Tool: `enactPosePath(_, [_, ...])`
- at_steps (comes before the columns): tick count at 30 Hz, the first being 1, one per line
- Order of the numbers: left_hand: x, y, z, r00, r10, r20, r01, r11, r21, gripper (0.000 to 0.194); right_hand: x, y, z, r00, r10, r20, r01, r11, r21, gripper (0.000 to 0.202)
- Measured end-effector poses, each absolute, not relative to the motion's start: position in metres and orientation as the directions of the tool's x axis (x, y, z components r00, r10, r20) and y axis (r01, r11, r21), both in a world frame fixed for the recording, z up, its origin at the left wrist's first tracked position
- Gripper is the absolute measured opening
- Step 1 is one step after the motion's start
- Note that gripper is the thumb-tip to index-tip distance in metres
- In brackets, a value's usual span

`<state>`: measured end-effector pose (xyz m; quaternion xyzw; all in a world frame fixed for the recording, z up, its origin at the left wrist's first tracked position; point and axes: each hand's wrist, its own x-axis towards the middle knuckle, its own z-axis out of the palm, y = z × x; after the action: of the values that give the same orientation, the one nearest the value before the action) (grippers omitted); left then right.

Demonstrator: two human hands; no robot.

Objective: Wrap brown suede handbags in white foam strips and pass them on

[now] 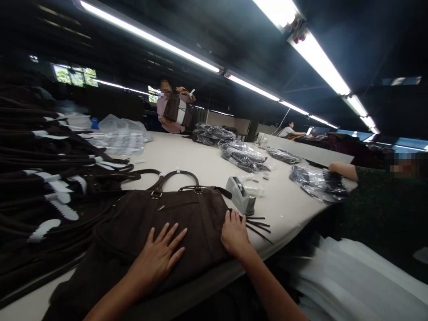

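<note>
A dark brown handbag [180, 227] lies flat on the white table in front of me, its two looped handles [179, 173] pointing away. It has brass-coloured rings and a zip across its upper part. My left hand [158, 258] rests on the bag's front with its fingers spread. At the bag's right end is my right hand [236, 234], fingers curved over the edge beside thin dark strips [259, 225] that stick out to the right. The undersides of those fingers are hidden, so I cannot tell whether they grip the strips. A grey tape dispenser [241, 196] stands just beyond this hand.
Brown bags with white paper tags are piled high [43, 178] on the left. Clear plastic bags [122, 133] lie behind them. Plastic-wrapped packages [244, 154] sit farther back. At right, a co-worker's arm [343, 170] reaches to a wrapped package [317, 183]; white sheets [361, 276] are stacked below.
</note>
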<state>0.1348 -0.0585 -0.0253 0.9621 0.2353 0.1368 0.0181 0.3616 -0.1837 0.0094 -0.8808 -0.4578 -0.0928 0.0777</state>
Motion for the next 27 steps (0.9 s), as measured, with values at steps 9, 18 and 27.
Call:
enactPosePath(9, [0.133,-0.064,-0.019,0.832,0.497,0.246,0.479,-0.868,0.132,0.053,0.384,-0.110,0.035,0.821,0.557,0.121,0.565,-0.767,-0.304,0.049])
enactPosePath(18, [0.131,-0.062,-0.019,0.825,0.502,0.260,0.472,-0.865,0.171,0.052,0.390,-0.094,0.046,0.822,0.503,0.268,0.569,-0.743,-0.353,0.038])
enactPosePath(27, [0.132,-0.061,-0.019,0.833,0.497,0.243,0.457,-0.866,0.204,0.054,0.405,-0.090,0.030,0.715,0.514,0.474,0.690,-0.627,-0.362,0.040])
